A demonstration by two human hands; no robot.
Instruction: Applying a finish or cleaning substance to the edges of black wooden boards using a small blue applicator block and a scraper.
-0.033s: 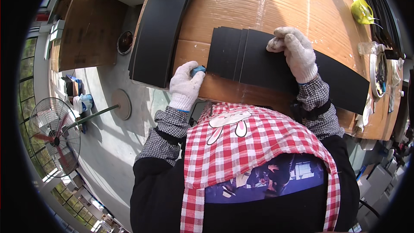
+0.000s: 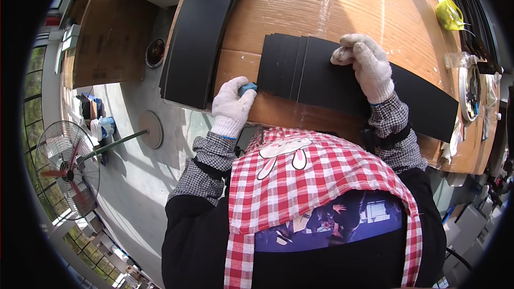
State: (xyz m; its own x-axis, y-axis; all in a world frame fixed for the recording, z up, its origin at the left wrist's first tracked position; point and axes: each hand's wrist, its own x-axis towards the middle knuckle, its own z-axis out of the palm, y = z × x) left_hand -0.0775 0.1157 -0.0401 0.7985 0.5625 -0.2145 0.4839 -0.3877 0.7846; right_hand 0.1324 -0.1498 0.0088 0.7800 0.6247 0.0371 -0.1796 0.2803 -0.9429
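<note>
My left hand (image 2: 232,106), in a white knit glove, pinches a small blue block (image 2: 248,88) between thumb and fingers. It is beside the left end of a fanned stack of black panels (image 2: 326,80), close to the table's near edge. Over the panels, my right hand (image 2: 368,67) has its gloved fingers curled in together. Whatever is inside those fingers, if anything, is hidden. The panels overlap in steps at their left end, and the lowest part of the stack stretches right, past my right wrist.
More long black panels (image 2: 195,37) lie stacked on the table's left side. Brown cardboard (image 2: 278,5) covers the tabletop. At the right are a yellow-green container (image 2: 448,14) and a round tin (image 2: 470,93). A standing fan (image 2: 69,173) is on the floor at left.
My left hand and the blue block have shifted very slightly to the right. My right hand and the panels look unmoved.
</note>
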